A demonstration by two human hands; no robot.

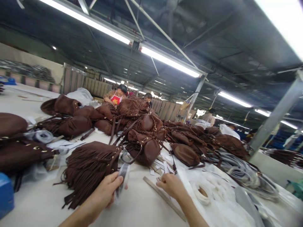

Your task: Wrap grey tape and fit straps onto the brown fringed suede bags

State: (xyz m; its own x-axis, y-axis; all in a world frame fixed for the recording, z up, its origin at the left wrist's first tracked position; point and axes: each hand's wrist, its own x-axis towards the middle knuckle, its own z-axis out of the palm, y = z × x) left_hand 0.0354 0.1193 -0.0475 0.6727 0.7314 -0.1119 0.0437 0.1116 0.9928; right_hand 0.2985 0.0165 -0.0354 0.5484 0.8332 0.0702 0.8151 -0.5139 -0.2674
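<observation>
My left hand [107, 192] is closed on a small clear plastic piece [123, 176] beside a brown fringed bag [88, 168] on the white table [139, 205]. My right hand [170, 185] rests closed near small white paper tags [159, 168], fingers pinched; what it holds I cannot make out. A flat wooden strip [163, 197] lies between my hands.
Several brown leather bags [144, 138] are heaped across the table's middle and left. A roll of white tape [201, 190] and grey cords [246, 176] lie to the right. A blue box [6, 195] sits at the left edge. Other people [117, 96] work at the far side.
</observation>
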